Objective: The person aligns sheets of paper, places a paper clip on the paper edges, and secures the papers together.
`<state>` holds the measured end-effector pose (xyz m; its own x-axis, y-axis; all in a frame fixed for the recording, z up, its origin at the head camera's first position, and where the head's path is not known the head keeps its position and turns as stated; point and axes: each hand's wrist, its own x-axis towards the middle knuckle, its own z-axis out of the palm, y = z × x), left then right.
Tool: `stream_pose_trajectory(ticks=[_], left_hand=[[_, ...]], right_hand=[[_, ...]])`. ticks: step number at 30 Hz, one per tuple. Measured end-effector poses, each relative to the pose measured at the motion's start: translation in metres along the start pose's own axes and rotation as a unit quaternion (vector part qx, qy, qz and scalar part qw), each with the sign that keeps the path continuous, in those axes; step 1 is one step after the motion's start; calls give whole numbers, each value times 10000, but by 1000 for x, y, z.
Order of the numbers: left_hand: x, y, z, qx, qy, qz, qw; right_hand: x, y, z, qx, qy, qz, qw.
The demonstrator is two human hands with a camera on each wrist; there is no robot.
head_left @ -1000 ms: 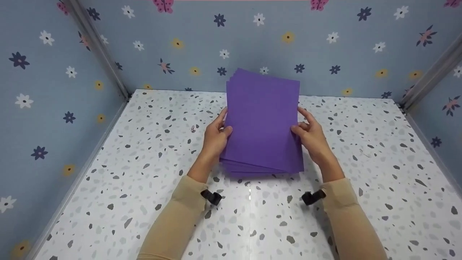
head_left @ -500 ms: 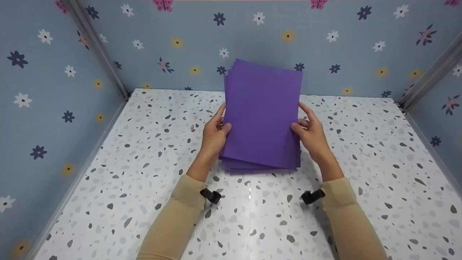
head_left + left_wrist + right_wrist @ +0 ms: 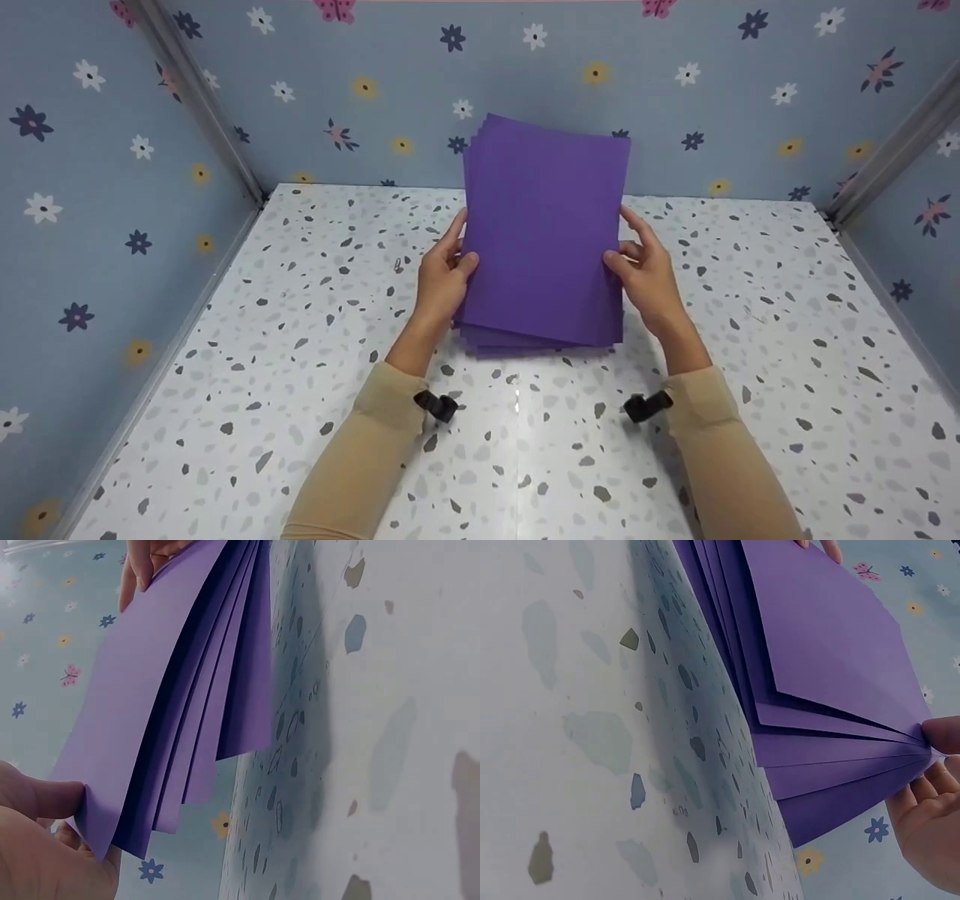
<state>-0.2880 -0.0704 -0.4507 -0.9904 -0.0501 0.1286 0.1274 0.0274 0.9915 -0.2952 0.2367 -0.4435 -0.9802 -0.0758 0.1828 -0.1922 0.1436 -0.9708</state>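
Several purple sheets of paper are held up in a loose, fanned stack, tilted toward the head camera. My left hand grips the stack's left edge, thumb in front and fingers behind. At the opposite edge my right hand holds it the same way. In the left wrist view the sheets spread apart at their lower edges, with the left hand pinching a side. The right wrist view shows the sheets converging where the right hand pinches them.
A small paper clip lies on the speckled white table, left of the hands. Flower-patterned blue panels enclose the back and sides, with metal posts at the corners. Each wrist carries a black strap mount.
Both hands have raised the purple sheets slightly, away from the table's front. The top edge now overlaps more of the back panel, and the sheets' fanning has shifted.
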Motion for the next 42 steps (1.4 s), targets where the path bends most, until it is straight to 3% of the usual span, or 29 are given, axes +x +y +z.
stream_pose_trajectory(ticks=[13, 22, 33, 42], left_hand=[[-1, 0, -2, 93, -39, 457, 9989], [-2, 2, -2, 123, -33, 674, 9976], [0, -2, -2, 179, 3, 888, 9959], [0, -1, -2, 56, 28, 1042, 9945]], right_hand=[[0, -1, 2, 225, 179, -145, 9995], [0, 0, 2, 453, 253, -472, 9975], [-1, 2, 4, 90, 398, -929, 9948], [-1, 2, 6, 226, 476, -1392, 9889]])
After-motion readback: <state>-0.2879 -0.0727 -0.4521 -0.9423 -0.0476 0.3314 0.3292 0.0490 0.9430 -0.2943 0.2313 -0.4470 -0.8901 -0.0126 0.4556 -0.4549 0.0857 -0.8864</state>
